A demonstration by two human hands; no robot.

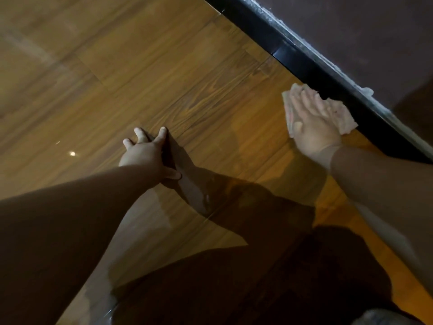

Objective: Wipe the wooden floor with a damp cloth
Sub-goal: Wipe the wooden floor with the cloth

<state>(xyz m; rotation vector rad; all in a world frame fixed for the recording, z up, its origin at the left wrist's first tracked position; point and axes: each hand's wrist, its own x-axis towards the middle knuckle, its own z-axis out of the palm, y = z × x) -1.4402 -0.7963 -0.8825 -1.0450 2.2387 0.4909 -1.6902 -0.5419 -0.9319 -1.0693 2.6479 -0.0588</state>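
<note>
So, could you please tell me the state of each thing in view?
wooden floor: glossy, reflecting both arms.
baseboard: whitish residue along its top edge.
cloth: crumpled, lying on the floor beside the baseboard.
right hand: fingers straight, pressing the cloth.
left hand: fingers spread, resting on the floor, holding nothing.

Warm honey-brown floor (192,95) with dark streaky wood grain ahead of the left hand's fingers (140,133); pale whitish cloth (344,118) under the right hand's fingers (304,102), glossy black skirting board (304,64) just beyond them, dull purplish-brown wall (363,31) above.
</note>
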